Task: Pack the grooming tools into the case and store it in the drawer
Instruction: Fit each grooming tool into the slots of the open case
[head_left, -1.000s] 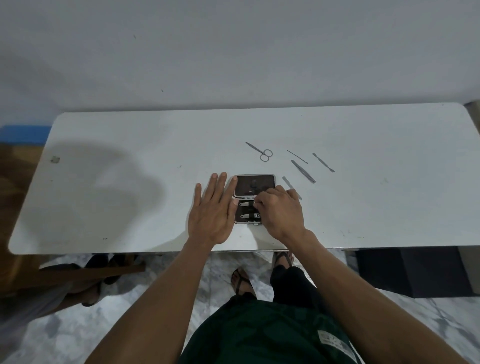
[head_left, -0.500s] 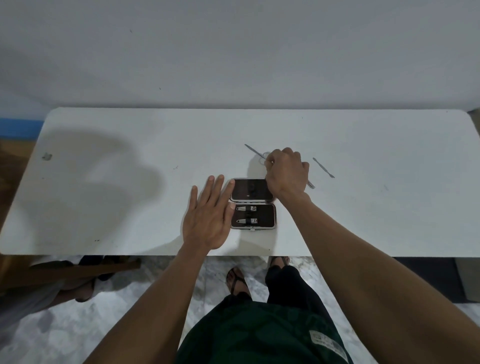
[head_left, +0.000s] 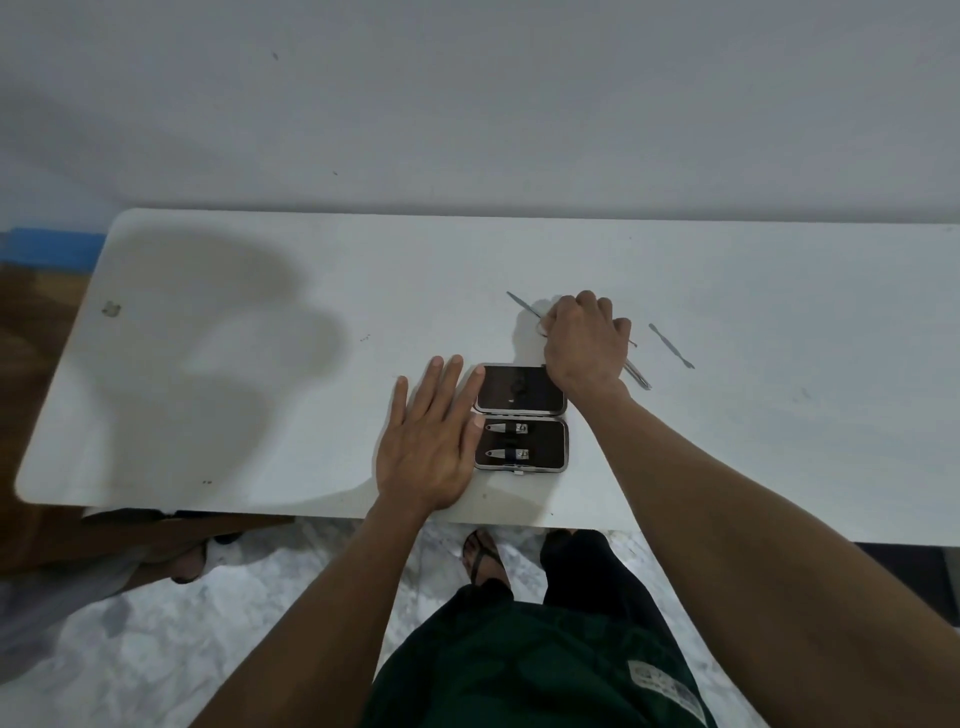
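The black grooming case (head_left: 521, 388) lies open on the white table (head_left: 260, 364), with two nail clippers (head_left: 506, 440) strapped into its near half. My left hand (head_left: 428, 449) rests flat on the table, its fingers against the case's left edge. My right hand (head_left: 584, 340) is curled just beyond the case over the small scissors (head_left: 523, 306). Its fingers close on the handle end, and the blades stick out to the left. A flat metal tool (head_left: 639, 375) pokes out from under this hand. Another thin tool (head_left: 671, 345) lies loose further right.
The table's far edge meets a grey wall. Brown wooden furniture (head_left: 31, 415) stands at the left. Below the near edge are my legs, sandalled feet and a marble floor. A dark unit (head_left: 914, 577) sits under the table's right end. No drawer is in view.
My right hand left the case's near half, reached beyond the case and closed over the scissors. My left hand stayed flat beside the case.
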